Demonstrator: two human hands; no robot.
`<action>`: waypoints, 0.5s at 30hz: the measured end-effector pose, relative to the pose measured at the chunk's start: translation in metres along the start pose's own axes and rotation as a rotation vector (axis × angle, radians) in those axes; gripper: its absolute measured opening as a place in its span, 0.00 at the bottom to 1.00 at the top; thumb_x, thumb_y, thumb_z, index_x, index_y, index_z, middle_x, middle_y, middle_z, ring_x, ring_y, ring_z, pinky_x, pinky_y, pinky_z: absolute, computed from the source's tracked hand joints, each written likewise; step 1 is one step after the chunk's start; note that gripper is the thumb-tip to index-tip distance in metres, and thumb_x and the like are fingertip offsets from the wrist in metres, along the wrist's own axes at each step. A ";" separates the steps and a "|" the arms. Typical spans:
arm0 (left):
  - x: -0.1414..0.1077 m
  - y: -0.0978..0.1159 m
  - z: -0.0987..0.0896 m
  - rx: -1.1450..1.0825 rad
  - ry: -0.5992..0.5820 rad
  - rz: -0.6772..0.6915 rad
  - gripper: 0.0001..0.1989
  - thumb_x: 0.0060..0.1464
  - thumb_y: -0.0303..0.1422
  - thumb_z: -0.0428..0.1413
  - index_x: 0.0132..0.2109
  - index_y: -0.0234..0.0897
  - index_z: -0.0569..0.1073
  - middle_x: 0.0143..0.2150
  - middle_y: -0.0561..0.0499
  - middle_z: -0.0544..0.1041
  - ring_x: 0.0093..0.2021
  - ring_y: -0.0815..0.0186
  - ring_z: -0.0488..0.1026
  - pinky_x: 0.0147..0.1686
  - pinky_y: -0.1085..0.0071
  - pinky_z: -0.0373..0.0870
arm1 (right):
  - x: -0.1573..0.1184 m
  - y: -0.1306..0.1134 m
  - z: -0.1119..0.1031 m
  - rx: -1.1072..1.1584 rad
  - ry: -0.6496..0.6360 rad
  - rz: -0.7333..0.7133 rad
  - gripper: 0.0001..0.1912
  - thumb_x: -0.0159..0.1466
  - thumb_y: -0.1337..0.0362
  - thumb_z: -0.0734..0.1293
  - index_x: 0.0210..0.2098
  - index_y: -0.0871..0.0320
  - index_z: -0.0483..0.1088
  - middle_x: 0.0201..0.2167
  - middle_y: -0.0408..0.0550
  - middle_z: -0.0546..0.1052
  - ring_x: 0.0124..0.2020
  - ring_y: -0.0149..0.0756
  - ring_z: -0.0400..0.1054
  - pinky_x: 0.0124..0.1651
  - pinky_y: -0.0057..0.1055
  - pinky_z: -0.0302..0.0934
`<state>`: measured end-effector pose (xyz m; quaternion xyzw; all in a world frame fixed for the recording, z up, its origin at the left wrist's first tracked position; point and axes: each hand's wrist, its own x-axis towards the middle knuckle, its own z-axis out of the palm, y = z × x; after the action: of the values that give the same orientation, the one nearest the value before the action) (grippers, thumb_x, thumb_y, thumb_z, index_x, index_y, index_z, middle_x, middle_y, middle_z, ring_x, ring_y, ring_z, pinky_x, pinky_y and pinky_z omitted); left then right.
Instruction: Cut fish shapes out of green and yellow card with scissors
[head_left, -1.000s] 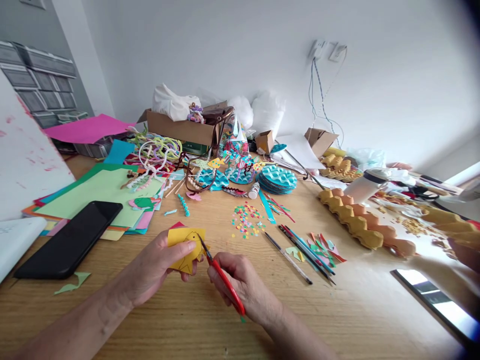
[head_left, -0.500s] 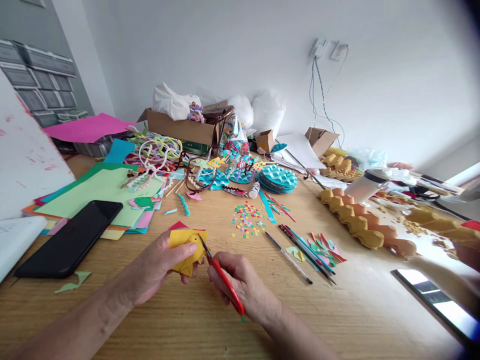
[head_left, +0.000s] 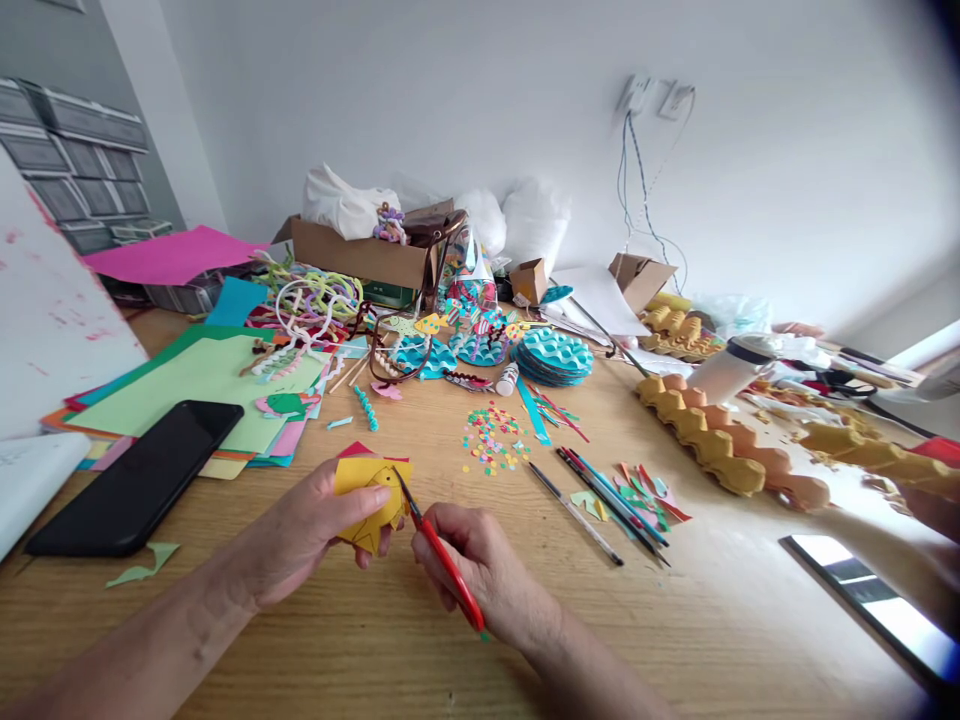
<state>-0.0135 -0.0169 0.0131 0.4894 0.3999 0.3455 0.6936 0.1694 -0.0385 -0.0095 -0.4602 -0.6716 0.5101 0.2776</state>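
My left hand is closed on a piece of yellow paper, thumb on top and fingers beneath. A fish shape with an eye is drawn on it in dark lines, and part of its right edge is cut. My right hand grips red-handled scissors. Their blades point up and left and meet the paper at its right side, near the fish's head. Behind the yellow piece, a bit of red paper lies on the table.
A black phone and stacked coloured sheets lie at left. Confetti dots, pens and paper scraps are ahead and right. Blue wavy discs stand farther back. At right are egg-carton strips, a tablet and another person's arm.
Both hands stay almost in place, with the scissors still at the paper's right edge. At far right, the other person's hand and the egg-carton piece by it have shifted slightly.
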 end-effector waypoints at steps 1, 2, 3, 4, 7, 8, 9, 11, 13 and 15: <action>0.000 0.000 0.000 -0.001 -0.003 0.001 0.08 0.49 0.37 0.57 0.29 0.37 0.74 0.24 0.52 0.73 0.24 0.68 0.68 0.19 0.77 0.62 | 0.000 0.001 0.000 -0.001 0.005 0.004 0.15 0.61 0.57 0.60 0.22 0.59 0.59 0.15 0.37 0.56 0.19 0.24 0.49 0.21 0.23 0.43; 0.000 0.000 0.000 -0.003 -0.004 0.000 0.08 0.49 0.37 0.57 0.29 0.37 0.74 0.24 0.52 0.73 0.24 0.68 0.68 0.19 0.77 0.62 | 0.001 0.001 0.001 -0.003 0.006 0.007 0.15 0.61 0.58 0.60 0.22 0.59 0.59 0.15 0.37 0.57 0.19 0.24 0.49 0.21 0.23 0.43; 0.001 0.000 0.001 -0.003 -0.005 -0.003 0.08 0.49 0.37 0.57 0.29 0.37 0.74 0.24 0.52 0.73 0.25 0.68 0.69 0.19 0.77 0.62 | 0.001 0.002 0.001 -0.005 0.005 0.008 0.14 0.61 0.59 0.60 0.22 0.59 0.59 0.15 0.37 0.57 0.19 0.24 0.50 0.21 0.23 0.43; 0.001 0.000 0.001 -0.002 -0.008 -0.008 0.08 0.49 0.37 0.57 0.30 0.37 0.74 0.25 0.52 0.73 0.25 0.68 0.69 0.19 0.77 0.62 | 0.001 0.002 0.001 -0.006 0.004 0.007 0.14 0.61 0.59 0.60 0.23 0.59 0.60 0.16 0.37 0.58 0.19 0.24 0.50 0.22 0.23 0.43; 0.001 -0.001 0.000 -0.001 -0.012 -0.021 0.08 0.48 0.37 0.57 0.30 0.37 0.73 0.25 0.52 0.73 0.25 0.68 0.69 0.19 0.77 0.62 | 0.001 0.003 0.002 -0.002 0.000 0.000 0.14 0.62 0.59 0.59 0.23 0.59 0.60 0.17 0.37 0.58 0.19 0.24 0.50 0.22 0.23 0.44; 0.001 -0.001 0.000 -0.001 -0.015 -0.022 0.08 0.48 0.37 0.57 0.30 0.36 0.73 0.25 0.52 0.73 0.25 0.68 0.69 0.19 0.77 0.62 | 0.001 0.004 0.002 0.002 -0.001 -0.001 0.14 0.62 0.59 0.59 0.23 0.59 0.60 0.17 0.37 0.57 0.19 0.24 0.50 0.22 0.23 0.44; 0.001 -0.001 0.000 0.000 -0.018 -0.023 0.08 0.48 0.38 0.57 0.30 0.36 0.73 0.25 0.52 0.73 0.25 0.68 0.69 0.19 0.77 0.62 | 0.001 0.004 0.002 0.006 0.001 -0.002 0.14 0.63 0.59 0.59 0.23 0.59 0.60 0.17 0.37 0.57 0.19 0.24 0.50 0.22 0.23 0.43; 0.001 -0.001 0.000 0.003 -0.024 -0.023 0.09 0.48 0.38 0.57 0.30 0.36 0.74 0.25 0.53 0.73 0.25 0.68 0.68 0.19 0.77 0.62 | 0.000 0.005 0.002 0.016 0.001 -0.004 0.14 0.63 0.58 0.59 0.23 0.59 0.59 0.17 0.37 0.56 0.19 0.24 0.49 0.22 0.23 0.43; 0.000 0.000 0.000 0.011 -0.024 -0.019 0.08 0.48 0.37 0.56 0.29 0.36 0.74 0.24 0.53 0.73 0.25 0.68 0.68 0.19 0.77 0.62 | 0.000 0.005 0.002 0.019 0.000 -0.004 0.15 0.63 0.57 0.59 0.23 0.59 0.58 0.17 0.37 0.56 0.19 0.24 0.49 0.22 0.23 0.43; -0.001 0.001 0.001 0.029 -0.012 -0.013 0.08 0.49 0.36 0.56 0.28 0.36 0.74 0.23 0.53 0.73 0.25 0.68 0.68 0.19 0.77 0.62 | 0.000 0.005 0.001 0.009 -0.005 -0.001 0.17 0.63 0.55 0.59 0.23 0.59 0.58 0.17 0.37 0.56 0.19 0.24 0.49 0.22 0.23 0.43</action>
<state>-0.0133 -0.0176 0.0144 0.4987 0.4039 0.3323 0.6912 0.1696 -0.0385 -0.0145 -0.4573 -0.6702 0.5140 0.2785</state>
